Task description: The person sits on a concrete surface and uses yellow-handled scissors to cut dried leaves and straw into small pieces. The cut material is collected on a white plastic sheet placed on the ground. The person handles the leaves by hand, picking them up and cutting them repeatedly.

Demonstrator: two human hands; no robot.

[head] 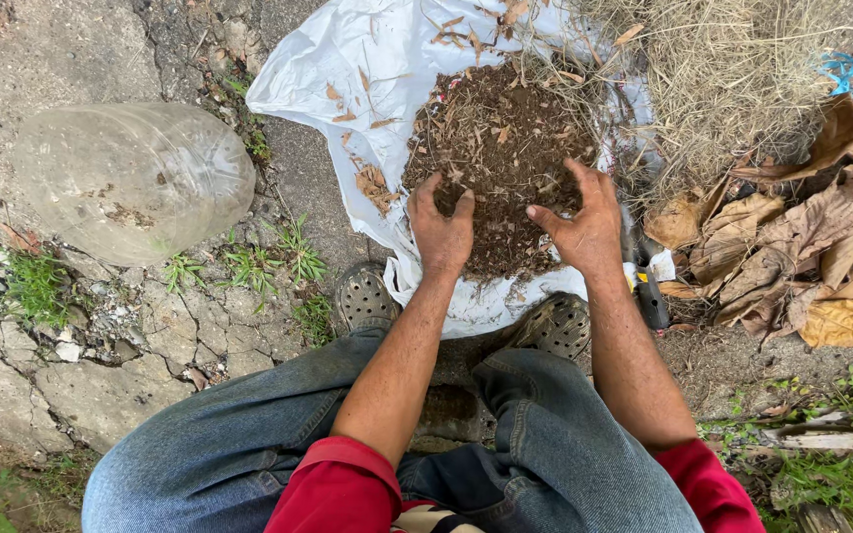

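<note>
A heap of dark soil mixed with leaf bits (505, 148) lies on a white plastic sheet (348, 69) on the ground. My left hand (441, 225) is curled into the near edge of the heap, fingers closed around a clump of soil. My right hand (580, 222) rests on the heap's right side, fingers spread and bent into the soil. Both forearms reach out between my knees in blue jeans.
A clear plastic bottle (130, 178) lies on cracked concrete at left. Dry straw (733, 69) and brown dead leaves (821, 257) pile up at right. Two perforated clogs (362, 296) stand at the sheet's near edge. A dark tool (649, 291) lies by my right wrist.
</note>
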